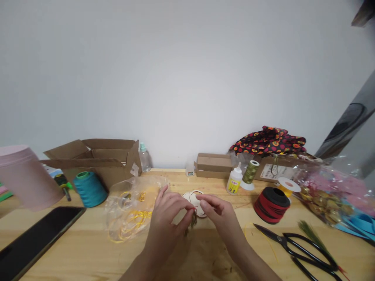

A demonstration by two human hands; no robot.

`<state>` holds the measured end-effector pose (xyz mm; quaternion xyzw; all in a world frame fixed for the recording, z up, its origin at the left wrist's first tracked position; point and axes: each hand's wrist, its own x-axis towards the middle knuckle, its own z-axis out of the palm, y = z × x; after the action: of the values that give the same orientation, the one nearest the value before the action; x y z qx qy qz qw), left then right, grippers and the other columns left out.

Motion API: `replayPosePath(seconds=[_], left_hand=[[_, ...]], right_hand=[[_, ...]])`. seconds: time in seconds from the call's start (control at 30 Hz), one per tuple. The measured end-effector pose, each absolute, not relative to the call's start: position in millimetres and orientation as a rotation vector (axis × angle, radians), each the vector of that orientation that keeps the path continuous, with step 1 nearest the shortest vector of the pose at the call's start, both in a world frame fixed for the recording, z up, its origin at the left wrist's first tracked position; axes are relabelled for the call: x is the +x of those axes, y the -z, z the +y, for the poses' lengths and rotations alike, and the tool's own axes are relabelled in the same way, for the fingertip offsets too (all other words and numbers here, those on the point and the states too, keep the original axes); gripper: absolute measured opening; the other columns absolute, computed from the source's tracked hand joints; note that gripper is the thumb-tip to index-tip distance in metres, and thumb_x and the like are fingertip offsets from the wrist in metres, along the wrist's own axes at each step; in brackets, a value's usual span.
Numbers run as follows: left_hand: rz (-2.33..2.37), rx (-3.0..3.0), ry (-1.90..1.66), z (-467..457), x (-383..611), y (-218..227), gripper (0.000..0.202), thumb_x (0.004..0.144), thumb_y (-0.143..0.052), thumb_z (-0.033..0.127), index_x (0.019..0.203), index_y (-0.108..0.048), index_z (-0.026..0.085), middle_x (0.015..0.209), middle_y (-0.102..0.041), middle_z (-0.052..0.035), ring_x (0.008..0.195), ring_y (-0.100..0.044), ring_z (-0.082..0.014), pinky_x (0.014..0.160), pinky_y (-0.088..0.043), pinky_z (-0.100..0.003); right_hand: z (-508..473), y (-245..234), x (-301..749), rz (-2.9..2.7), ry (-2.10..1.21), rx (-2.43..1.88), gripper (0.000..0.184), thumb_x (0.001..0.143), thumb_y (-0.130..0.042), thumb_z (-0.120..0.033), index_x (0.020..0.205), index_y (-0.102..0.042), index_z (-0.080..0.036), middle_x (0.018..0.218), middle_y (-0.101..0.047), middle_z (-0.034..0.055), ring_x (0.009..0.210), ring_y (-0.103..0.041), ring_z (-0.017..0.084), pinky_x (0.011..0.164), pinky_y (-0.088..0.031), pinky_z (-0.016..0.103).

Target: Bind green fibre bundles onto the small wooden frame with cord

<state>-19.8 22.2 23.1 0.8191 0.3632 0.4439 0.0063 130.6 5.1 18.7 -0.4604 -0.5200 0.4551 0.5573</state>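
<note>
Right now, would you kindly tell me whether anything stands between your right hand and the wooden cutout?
Nothing visible does: the right hand is right up against the pale wooden cutout, with no object between them.

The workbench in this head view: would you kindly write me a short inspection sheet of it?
surface: pale wooden tabletop, with many items on it.
job's things: pale wooden cut-out and green fibre tuft, close together.
clutter: clear plastic bag with yellow cord, black-handled scissors, red-and-black spool, teal thread cone, glue bottle, smartphone.
hands: left hand at the tuft; right hand over the cut-out; grip unclear.
cables: nothing seen.
surroundings: cardboard boxes, patterned fabric, white wall.
</note>
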Motion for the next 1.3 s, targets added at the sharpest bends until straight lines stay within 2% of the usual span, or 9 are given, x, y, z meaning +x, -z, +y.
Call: replayPosePath(seconds=[0.1,0.23,0.33,0.47,0.8,0.93,1.03,1.13,1.3], left_hand=[[1.169,2.514,-1.412,22.3,-19.7,-22.7,0.008,0.07,-0.054,0.017,0.065,-0.056,0.022,0.063,-0.062,0.0031,0.068,-0.055,-0.0139,0.095,-0.023,-0.042],[1.172,2.501,-1.425,20.9,-20.0,-23.8,0.008,0.072,-0.053,0.018,0.065,-0.056,0.022,0.063,-0.062,0.0031,0.068,-0.055,-0.0143,0.095,-0.024,-0.041],[1.163,2.499,-1.45,20.1,-19.8,-25.6,0.008,0.071,-0.053,0.017,0.066,-0.056,0.022,0.062,-0.062,0.003,0.067,-0.055,-0.0141,0.094,-0.025,-0.041],[1.132,2.491,-1.461,19.0,-18.8,-26.5,0.007,0.072,-0.053,0.018,0.067,-0.056,0.022,0.064,-0.063,0.0024,0.067,-0.055,-0.0142,0.093,-0.027,-0.042],[1.118,2.338,-1.336,20.3,-17.8,-22.1,0.006,0.071,-0.055,0.019,0.066,-0.058,0.021,0.064,-0.061,0.0019,0.067,-0.055,-0.0149,0.091,-0.026,-0.041],[1.066,1.974,-1.204,22.4,-15.2,-21.3,0.008,0.069,-0.056,0.023,0.062,-0.058,0.019,0.065,-0.059,-0.0005,0.069,-0.055,-0.0169,0.075,-0.039,-0.032],[0.967,1.611,-1.068,24.4,-14.5,-18.1,0.01,0.068,-0.058,0.026,0.065,-0.06,0.018,0.068,-0.06,-0.0009,0.07,-0.055,-0.0168,0.066,-0.041,-0.026],[0.88,1.456,-0.998,26.6,-14.9,-14.1,0.01,0.068,-0.059,0.028,0.067,-0.061,0.018,0.069,-0.061,-0.0001,0.072,-0.055,-0.0158,0.066,-0.041,-0.023],[0.892,1.569,-1.084,27.7,-15.5,-12.8,0.005,0.069,-0.058,0.022,0.07,-0.061,0.018,0.073,-0.061,-0.0008,0.075,-0.056,-0.0157,0.07,-0.042,-0.024]], right_hand=[[5.4,-17.8,129.1,-1.309,-0.9,-1.103,0.022,0.069,-0.057,-0.033,0.078,-0.067,-0.016,0.076,-0.06,0.0054,0.064,-0.049,0.015,0.055,-0.038,0.026],[1.2,-18.9,129.5,-1.366,-0.783,-1.136,0.016,0.07,-0.056,-0.028,0.075,-0.065,-0.016,0.071,-0.059,0.0046,0.057,-0.048,0.013,0.052,-0.04,0.026],[-3.5,-21.5,129.8,-1.489,-0.504,-1.123,0.008,0.069,-0.059,-0.024,0.069,-0.064,-0.017,0.065,-0.058,0.0031,0.059,-0.048,0.014,0.055,-0.04,0.027],[-4.8,-21.4,128.6,-1.64,-0.327,-1.073,0.009,0.068,-0.062,-0.022,0.076,-0.065,-0.02,0.068,-0.059,0.0031,0.067,-0.052,0.016,0.061,-0.041,0.028],[3.7,-15.1,130.9,-1.653,-0.406,-1.1,0.012,0.072,-0.056,-0.019,0.065,-0.065,-0.018,0.059,-0.057,0.0014,0.059,-0.049,0.014,0.055,-0.038,0.025],[3.0,-18.9,130.2,-1.633,-0.473,-1.153,0.014,0.072,-0.053,-0.017,0.059,-0.058,-0.017,0.058,-0.052,0.0,0.057,-0.043,0.012,0.054,-0.035,0.024],[2.1,-23.3,129.4,-1.567,-0.667,-1.198,0.016,0.072,-0.051,-0.02,0.057,-0.053,-0.016,0.056,-0.045,-0.0014,0.054,-0.039,0.011,0.051,-0.033,0.023],[1.6,-25.6,129.3,-1.518,-0.822,-1.222,0.017,0.072,-0.049,-0.023,0.058,-0.052,-0.015,0.055,-0.042,-0.002,0.053,-0.036,0.011,0.051,-0.031,0.023],[3.2,-23.1,130.9,-1.483,-0.89,-1.223,0.017,0.071,-0.051,-0.025,0.058,-0.053,-0.014,0.055,-0.041,-0.0024,0.053,-0.035,0.011,0.051,-0.029,0.024]])
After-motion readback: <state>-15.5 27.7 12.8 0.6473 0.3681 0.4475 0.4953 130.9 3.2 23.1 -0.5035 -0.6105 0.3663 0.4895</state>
